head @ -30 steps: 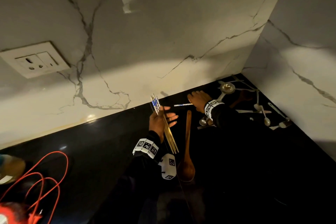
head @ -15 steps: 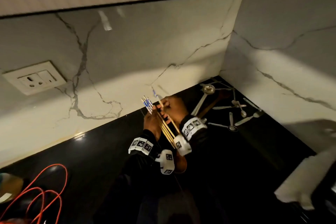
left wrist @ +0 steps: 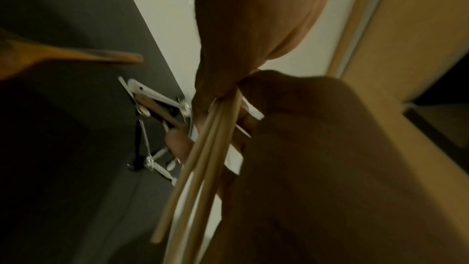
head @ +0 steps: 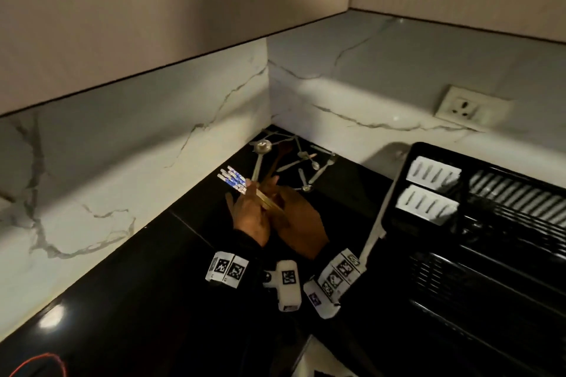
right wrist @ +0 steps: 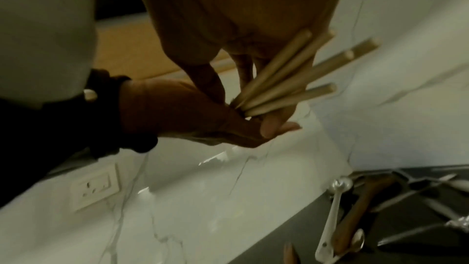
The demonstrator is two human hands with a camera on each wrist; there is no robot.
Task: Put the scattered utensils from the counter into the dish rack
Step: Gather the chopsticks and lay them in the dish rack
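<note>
In the head view, a black counter (head: 153, 269) is seen below a white marble wall (head: 122, 162). Spoons and forks (head: 301, 162) are scattered in the far corner, on the counter. A black dish rack (head: 490, 223) stands at the right, with two white slotted cups (head: 428, 190) at its near end. A wall socket (head: 468, 109) is set above the rack. A red wire (head: 36, 364) is seen at the bottom left. A bunch of chopsticks (head: 245, 190) with blue and white tops is held above the counter, between the two hands. The left hand (head: 251, 217) and the right hand (head: 301, 220) are pressed close together around it.

In the left wrist view, the chopsticks (left wrist: 203, 158) are gripped by curled fingers (left wrist: 177, 144). A brown wooden spoon (left wrist: 76, 55) is seen at the left. The picture is blurred, so it cannot be told which hand is which here.

In the right wrist view, the thin ends of the chopsticks (right wrist: 286, 79) are pinched by the right hand (right wrist: 241, 17). The left hand (right wrist: 193, 113) is closed around them from below. A white spoon (right wrist: 332, 218) lies on the counter.
</note>
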